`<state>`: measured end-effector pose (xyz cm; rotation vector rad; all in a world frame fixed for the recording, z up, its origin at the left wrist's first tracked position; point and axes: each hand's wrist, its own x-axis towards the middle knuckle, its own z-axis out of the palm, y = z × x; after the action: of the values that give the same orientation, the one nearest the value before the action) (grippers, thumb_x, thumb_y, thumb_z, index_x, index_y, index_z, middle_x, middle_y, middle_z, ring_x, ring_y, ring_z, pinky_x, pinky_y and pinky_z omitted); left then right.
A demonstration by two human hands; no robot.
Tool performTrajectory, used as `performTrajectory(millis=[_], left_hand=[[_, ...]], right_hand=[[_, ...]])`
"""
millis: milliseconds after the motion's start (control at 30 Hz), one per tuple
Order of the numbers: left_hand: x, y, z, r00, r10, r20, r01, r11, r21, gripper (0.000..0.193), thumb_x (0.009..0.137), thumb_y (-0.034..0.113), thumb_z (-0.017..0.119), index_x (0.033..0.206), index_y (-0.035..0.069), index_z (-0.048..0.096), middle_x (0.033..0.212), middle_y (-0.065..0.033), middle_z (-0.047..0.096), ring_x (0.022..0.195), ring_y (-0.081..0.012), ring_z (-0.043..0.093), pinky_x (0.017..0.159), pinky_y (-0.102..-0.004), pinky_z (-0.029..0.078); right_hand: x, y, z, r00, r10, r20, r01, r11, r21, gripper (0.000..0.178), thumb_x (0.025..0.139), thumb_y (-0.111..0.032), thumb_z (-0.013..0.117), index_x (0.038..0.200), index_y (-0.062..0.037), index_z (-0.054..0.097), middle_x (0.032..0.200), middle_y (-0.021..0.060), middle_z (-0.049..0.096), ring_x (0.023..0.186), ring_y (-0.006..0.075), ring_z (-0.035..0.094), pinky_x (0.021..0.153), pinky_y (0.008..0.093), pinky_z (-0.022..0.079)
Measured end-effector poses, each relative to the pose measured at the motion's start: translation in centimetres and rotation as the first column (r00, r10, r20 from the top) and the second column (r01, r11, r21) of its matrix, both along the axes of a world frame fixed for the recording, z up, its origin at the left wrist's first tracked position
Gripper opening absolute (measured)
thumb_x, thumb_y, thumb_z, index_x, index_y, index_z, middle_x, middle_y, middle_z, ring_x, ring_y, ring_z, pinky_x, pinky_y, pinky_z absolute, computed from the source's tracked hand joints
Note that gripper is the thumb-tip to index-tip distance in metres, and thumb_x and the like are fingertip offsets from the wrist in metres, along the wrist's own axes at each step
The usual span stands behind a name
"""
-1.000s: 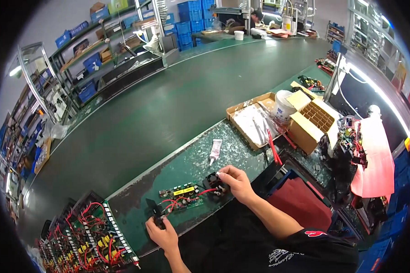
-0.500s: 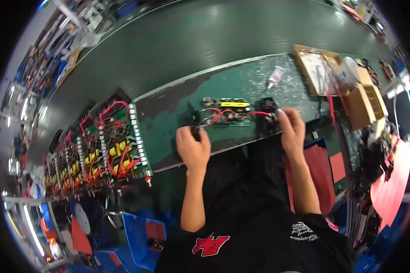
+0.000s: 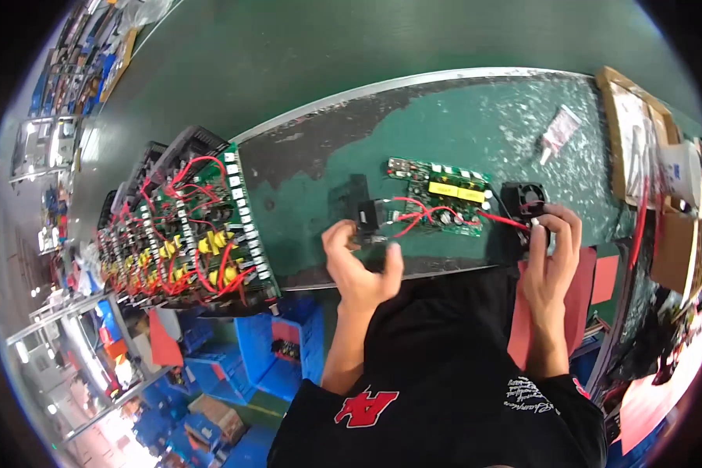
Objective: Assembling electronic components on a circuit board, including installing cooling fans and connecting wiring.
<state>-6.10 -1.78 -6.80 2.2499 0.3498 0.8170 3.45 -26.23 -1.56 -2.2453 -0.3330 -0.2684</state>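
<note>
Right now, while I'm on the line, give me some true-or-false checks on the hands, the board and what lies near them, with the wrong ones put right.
1. The circuit board lies on the bench. True.
2. The tube is in the left hand. False: the tube lies on the bench, beyond the fan.
3. The left hand's thumb stands apart from its index finger. True.
4. The fan is closer to the left hand than to the right hand. False: the fan is by the right hand.
5. The wires between the black block and the circuit board are blue. False: they are red.
</note>
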Motion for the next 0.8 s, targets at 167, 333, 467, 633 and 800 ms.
performTrajectory(millis=[167,333,467,633,800], left_hand=[[0.6,0.1,3.8,0.966,-0.082,-0.245,-0.072,0.826,-0.559,0.077,0.08,0.025,0.075,0.137,-0.009,0.036,0.125,-0.0193,0.054,0.111,-0.0248,0.055,0.091,-0.0368,0.046],[4.4,1.4,6.7,0.804,-0.212,-0.555,-0.289,0.676,-0.678,0.047,0.08,0.02,0.077,0.115,-0.003,0.055,0.097,-0.0051,0.063,0.086,-0.0118,0.059,0.078,-0.0291,0.048],[5.5,2.3,7.6,0.748,-0.336,-0.573,-0.43,0.413,-0.803,0.028,0.078,0.024,0.069,0.099,0.006,0.064,0.081,0.0014,0.057,0.073,-0.0097,0.053,0.063,-0.0256,0.04],[4.5,1.3,8.9,0.838,-0.176,-0.516,-0.47,0.248,-0.847,0.018,0.078,0.022,0.066,0.083,0.006,0.059,0.076,-0.0003,0.054,0.073,-0.0132,0.053,0.068,-0.0285,0.042],[4.0,-0.1,11.7,0.81,-0.093,-0.578,-0.52,0.339,-0.784,0.037,0.077,0.028,0.075,0.092,-0.001,0.057,0.082,-0.0067,0.061,0.071,-0.016,0.061,0.064,-0.031,0.049]], right_hand=[[2.1,-0.8,2.6,0.96,0.027,-0.279,-0.049,0.996,-0.074,0.01,0.095,-0.005,0.052,0.101,0.0008,0.058,0.117,0.0175,0.055,0.105,0.0275,0.055,0.093,0.0347,0.043],[3.1,-1.3,2.4,0.689,0.019,-0.724,0.3,0.902,0.309,0.013,0.1,-0.015,0.051,0.095,-0.0054,0.058,0.095,-0.0014,0.057,0.082,0.0045,0.049,0.069,0.0216,0.042],[3.7,0.2,3.7,0.602,0.046,-0.798,0.406,0.842,0.355,0.016,0.099,-0.017,0.054,0.094,-0.0032,0.062,0.08,-0.0039,0.055,0.072,0.0047,0.046,0.065,0.0225,0.039],[5.9,-0.2,4.6,0.389,0.236,-0.891,0.332,0.866,0.374,0.015,0.096,-0.017,0.059,0.093,-0.0044,0.067,0.08,-0.0028,0.059,0.074,0.0057,0.052,0.065,0.024,0.042],[7.7,-1.1,4.3,0.308,0.416,-0.856,0.334,0.795,0.507,0.015,0.096,-0.019,0.059,0.094,-0.0068,0.067,0.079,-0.0043,0.059,0.072,0.0056,0.052,0.063,0.0243,0.042]])
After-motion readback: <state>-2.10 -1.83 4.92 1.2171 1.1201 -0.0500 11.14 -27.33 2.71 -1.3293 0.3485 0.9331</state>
